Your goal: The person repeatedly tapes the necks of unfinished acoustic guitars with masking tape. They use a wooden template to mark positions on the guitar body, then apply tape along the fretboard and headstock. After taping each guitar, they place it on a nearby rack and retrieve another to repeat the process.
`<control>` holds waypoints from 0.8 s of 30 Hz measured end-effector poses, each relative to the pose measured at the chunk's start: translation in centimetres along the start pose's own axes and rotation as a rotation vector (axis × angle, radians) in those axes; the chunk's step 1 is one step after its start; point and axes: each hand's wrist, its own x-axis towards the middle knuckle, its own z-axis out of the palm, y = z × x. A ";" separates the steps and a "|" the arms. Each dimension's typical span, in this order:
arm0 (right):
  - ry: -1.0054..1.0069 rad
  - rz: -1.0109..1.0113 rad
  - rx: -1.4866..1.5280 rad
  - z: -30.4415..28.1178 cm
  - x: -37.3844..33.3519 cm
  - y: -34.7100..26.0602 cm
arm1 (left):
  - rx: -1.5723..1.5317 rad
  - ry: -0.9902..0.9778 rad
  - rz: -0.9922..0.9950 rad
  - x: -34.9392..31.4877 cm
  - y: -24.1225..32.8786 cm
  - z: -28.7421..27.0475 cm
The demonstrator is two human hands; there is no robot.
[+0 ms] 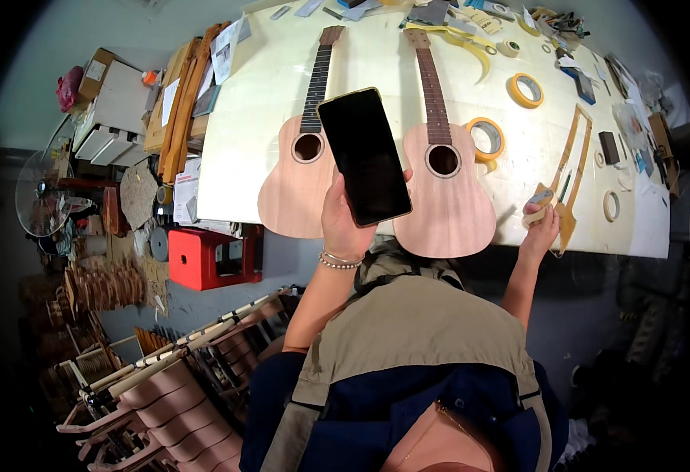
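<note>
A smartphone (pixel 365 157) with a dark screen is gripped in my left hand (pixel 343 216), raised over the table between two small unfinished guitars. The left guitar (pixel 291 189) has a dark fretboard and is partly covered by the phone. The right guitar (pixel 444 204) has a brown fretboard and lies with its lower end at the table's near edge. My right hand (pixel 544 226) is closed around a roll of tape (pixel 542 203) at that same edge. A thin tan wooden frame (pixel 568 224) lies just right of this hand.
The white table (pixel 235 157) holds yellow tape rolls (pixel 525 91), a dark block (pixel 608 147) and scattered tools along its far side. A red stool (pixel 195 258) stands at its left. Racked guitar bodies (pixel 180 401) fill the lower left, below a fan (pixel 42 186).
</note>
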 end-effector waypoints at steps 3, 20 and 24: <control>-0.004 -0.010 0.008 0.1 0.2 0.2 | 0.031 0.025 -0.008 0.1 0.0 0.3; 0.013 0.014 0.007 0.3 0.2 1.0 | 0.188 0.045 0.065 0.5 0.0 0.4; 0.029 0.029 0.014 0.6 0.0 0.9 | 0.227 0.033 0.077 0.5 0.1 0.5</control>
